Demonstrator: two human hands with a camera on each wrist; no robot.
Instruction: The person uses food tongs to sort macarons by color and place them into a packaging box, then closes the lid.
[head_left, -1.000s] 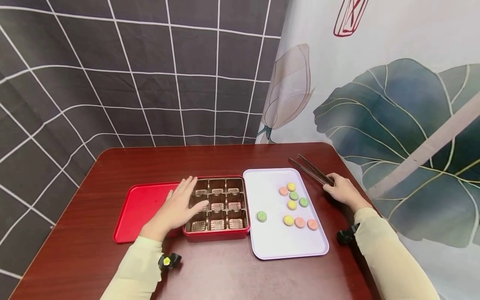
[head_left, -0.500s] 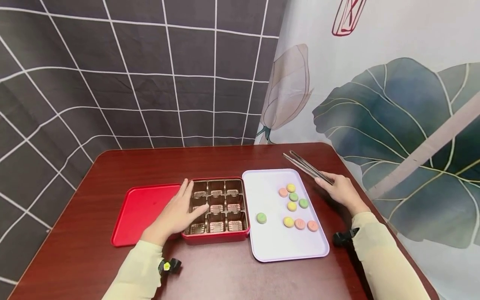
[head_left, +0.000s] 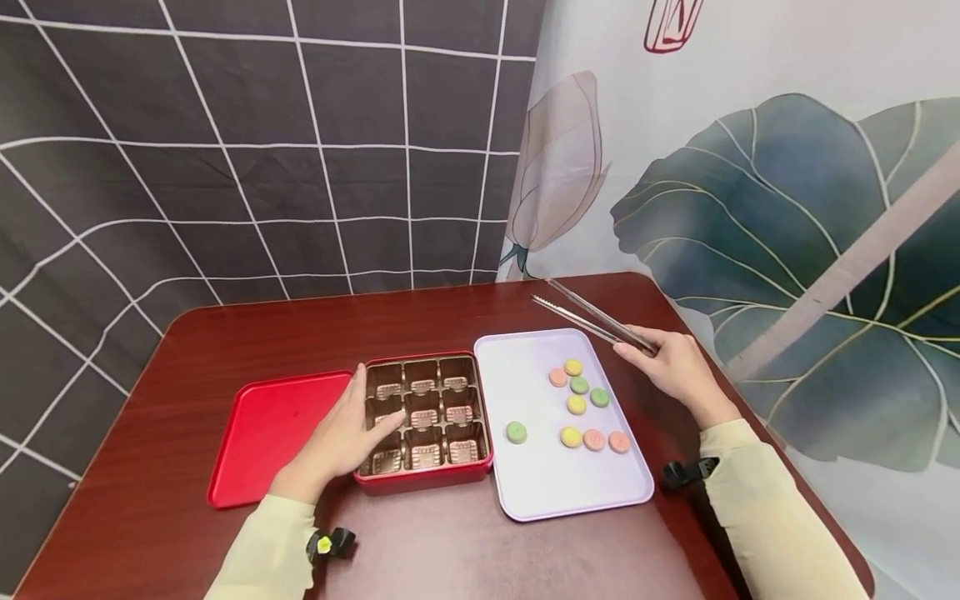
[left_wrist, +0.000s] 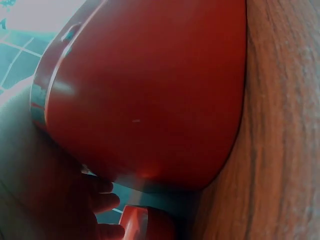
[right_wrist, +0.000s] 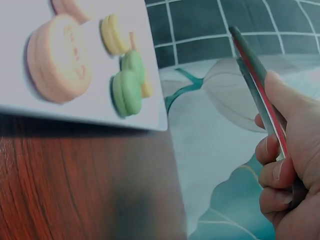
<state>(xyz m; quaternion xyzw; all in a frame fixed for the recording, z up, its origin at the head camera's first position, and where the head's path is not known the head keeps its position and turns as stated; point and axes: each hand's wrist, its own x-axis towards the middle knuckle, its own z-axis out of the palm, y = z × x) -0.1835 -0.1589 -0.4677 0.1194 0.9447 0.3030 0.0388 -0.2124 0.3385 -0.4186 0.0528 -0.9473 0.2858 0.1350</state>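
In the head view, my left hand [head_left: 337, 437] rests at the left edge of a red box [head_left: 427, 479], its thumb stretched over the brown divided insert [head_left: 423, 417]. The fingers lie along the box's outer left side, and its red wall [left_wrist: 145, 90] fills much of the left wrist view. My right hand [head_left: 678, 375] holds long metal tongs [head_left: 588, 317] at their rear end, arms apart, tips pointing to the far left above the table. The right wrist view shows fingers curled round the tongs [right_wrist: 260, 95]. Nothing is between their tips.
A pale lilac tray [head_left: 525, 492] stands right of the box, bearing several pink, yellow and green macarons [head_left: 576, 405]. One green macaron [head_left: 516, 432] lies apart on the left. A red lid [head_left: 262, 425] lies left of the box on the brown table [head_left: 420, 542].
My right hand has raised the tongs from beside the tray, and they point further left. My left hand has drawn back from over the insert to the box's left edge.
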